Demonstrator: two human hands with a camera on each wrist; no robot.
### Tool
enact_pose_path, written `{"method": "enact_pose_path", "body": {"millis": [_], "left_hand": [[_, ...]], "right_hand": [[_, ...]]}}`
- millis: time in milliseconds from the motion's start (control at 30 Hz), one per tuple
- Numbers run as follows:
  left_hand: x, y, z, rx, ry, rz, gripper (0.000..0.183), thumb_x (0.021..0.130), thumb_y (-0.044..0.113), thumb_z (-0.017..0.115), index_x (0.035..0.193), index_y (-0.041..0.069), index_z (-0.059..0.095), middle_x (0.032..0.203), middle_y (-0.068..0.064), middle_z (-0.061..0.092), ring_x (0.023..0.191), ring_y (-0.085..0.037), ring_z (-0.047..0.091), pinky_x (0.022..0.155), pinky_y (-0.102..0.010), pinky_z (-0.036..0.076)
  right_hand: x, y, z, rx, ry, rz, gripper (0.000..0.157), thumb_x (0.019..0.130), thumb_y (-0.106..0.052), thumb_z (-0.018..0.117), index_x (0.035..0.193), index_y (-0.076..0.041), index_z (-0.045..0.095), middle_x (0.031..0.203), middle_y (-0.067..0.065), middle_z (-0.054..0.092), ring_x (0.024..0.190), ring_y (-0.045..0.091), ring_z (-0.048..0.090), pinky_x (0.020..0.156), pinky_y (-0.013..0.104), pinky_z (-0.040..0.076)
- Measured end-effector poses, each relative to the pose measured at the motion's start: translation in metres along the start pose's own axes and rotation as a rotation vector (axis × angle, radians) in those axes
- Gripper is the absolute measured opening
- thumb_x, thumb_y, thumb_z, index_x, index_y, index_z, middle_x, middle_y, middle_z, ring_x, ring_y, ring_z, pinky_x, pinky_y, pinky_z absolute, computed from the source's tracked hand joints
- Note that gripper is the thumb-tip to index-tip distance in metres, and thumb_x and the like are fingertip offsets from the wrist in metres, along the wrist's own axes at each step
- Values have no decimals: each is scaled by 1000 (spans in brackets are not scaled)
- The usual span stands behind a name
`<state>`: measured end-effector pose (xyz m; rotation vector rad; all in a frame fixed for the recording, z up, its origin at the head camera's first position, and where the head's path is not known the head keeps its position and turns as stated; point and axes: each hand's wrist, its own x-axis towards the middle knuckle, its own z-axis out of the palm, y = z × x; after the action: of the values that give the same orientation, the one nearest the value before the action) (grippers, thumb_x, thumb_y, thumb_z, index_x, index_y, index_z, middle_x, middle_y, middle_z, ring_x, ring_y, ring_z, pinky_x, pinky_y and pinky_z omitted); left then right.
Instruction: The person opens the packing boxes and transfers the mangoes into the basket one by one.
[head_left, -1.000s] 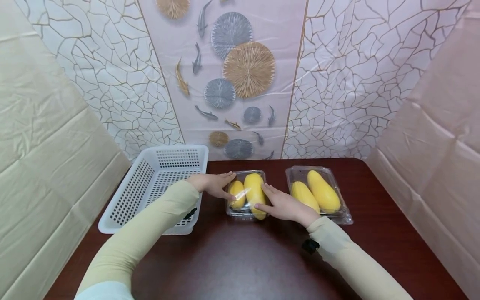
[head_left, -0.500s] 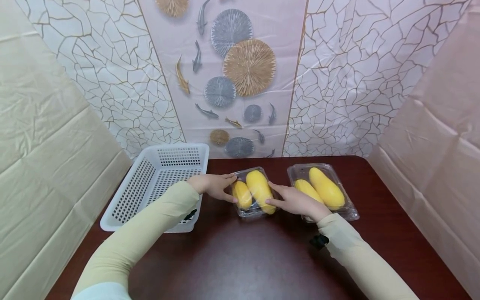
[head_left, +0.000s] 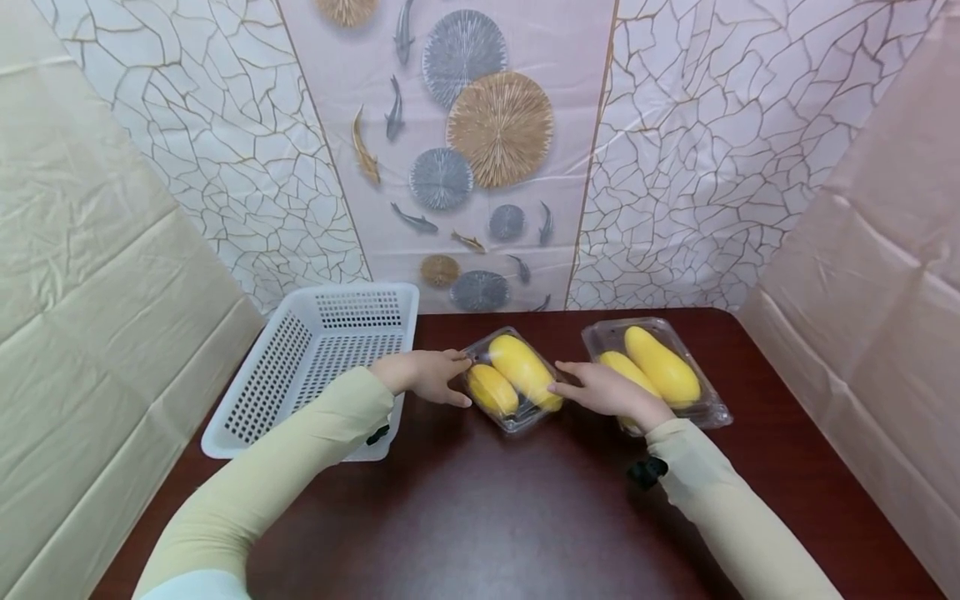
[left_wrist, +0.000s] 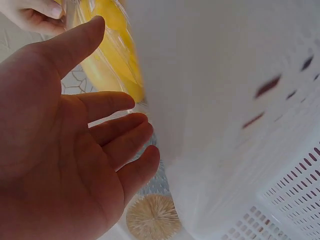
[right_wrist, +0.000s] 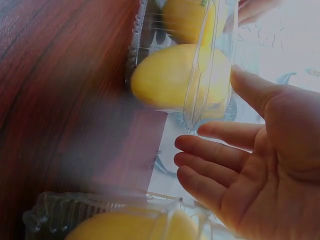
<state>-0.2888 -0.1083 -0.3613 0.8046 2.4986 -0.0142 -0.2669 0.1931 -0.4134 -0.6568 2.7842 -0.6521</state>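
A clear plastic clamshell box (head_left: 513,427) with two yellow mango-like fruits (head_left: 525,368) sits turned at an angle mid-table. My left hand (head_left: 427,377) is at its left side, thumb and fingers spread. At the right side, my right hand (head_left: 611,392) has its thumb tip at the box, fingers nearly straight, as the right wrist view shows. Neither hand curls round it. In the left wrist view, the left palm (left_wrist: 70,135) lies beside the basket's wall. A second clear box (head_left: 716,412) with two similar fruits stands just right of and partly behind my right hand.
A white perforated plastic basket (head_left: 225,433) stands at the left, under my left forearm. The dark red table (head_left: 480,517) meets a patterned backdrop (head_left: 498,125) behind and beige cloth walls (head_left: 847,350) at the sides.
The middle box has turned on the table, its near edge swinging to the right. My right hand has shifted right with it, while the left has stayed nearly in place.
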Motion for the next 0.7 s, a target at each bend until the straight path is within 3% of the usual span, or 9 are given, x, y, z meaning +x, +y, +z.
{"method": "enact_pose_path", "body": {"millis": [333, 567, 700], "left_hand": [[-3, 4, 2, 54, 43, 36, 72, 99, 43, 62, 154, 2, 38, 151, -16, 38, 135, -26, 46, 111, -38, 37], [-11, 17, 5, 71, 76, 45, 50, 97, 40, 66, 133, 5, 61, 132, -17, 49, 113, -28, 59, 102, -41, 45], [-14, 23, 8, 78, 87, 50, 43, 98, 40, 65, 126, 6, 65, 124, -15, 51, 104, -26, 61, 97, -41, 47]], "right_hand": [[9, 5, -3, -17, 50, 7, 58, 106, -34, 51, 144, 11, 47, 143, 28, 51, 130, 41, 51, 105, 55, 41], [17, 8, 0, 8, 50, 17, 55, 108, -32, 47, 147, 7, 45, 145, 27, 51, 131, 40, 51, 106, 56, 40], [21, 11, 3, 19, 63, 10, 53, 109, -29, 45, 149, 6, 42, 147, 26, 49, 132, 41, 49, 107, 56, 39]]}}
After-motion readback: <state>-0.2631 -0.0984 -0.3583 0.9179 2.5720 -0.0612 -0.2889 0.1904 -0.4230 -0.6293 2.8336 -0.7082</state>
